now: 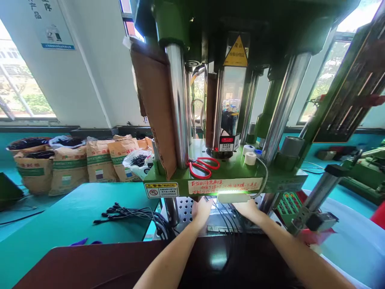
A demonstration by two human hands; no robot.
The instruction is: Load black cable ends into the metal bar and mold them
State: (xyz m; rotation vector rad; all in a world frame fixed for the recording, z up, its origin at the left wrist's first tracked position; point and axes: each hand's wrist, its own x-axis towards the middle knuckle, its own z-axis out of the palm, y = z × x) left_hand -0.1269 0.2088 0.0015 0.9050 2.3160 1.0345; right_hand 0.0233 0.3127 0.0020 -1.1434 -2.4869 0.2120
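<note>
Both of my hands reach in below the green plate [177, 172] of a press. My left hand [202, 210] is at the left of several black cables [227, 218], its fingers mostly hidden under the plate's front edge. On the other side of these cables, my right hand [247, 209] reaches in under a lit lamp [233, 198], and its fingers are hidden too. Whether either hand grips a cable cannot be made out. The cables run from the metal bed [215, 229] down over the dark tabletop [210, 257] towards me.
Red-handled scissors [204, 167] and white tape rolls [250, 157] lie on the plate. A bundle of black cables [129, 212] rests on the green table [90, 208]. Filled paper sacks [100, 160] line the wall. Steel columns [177, 108] and a cardboard sheet [155, 104] flank the press.
</note>
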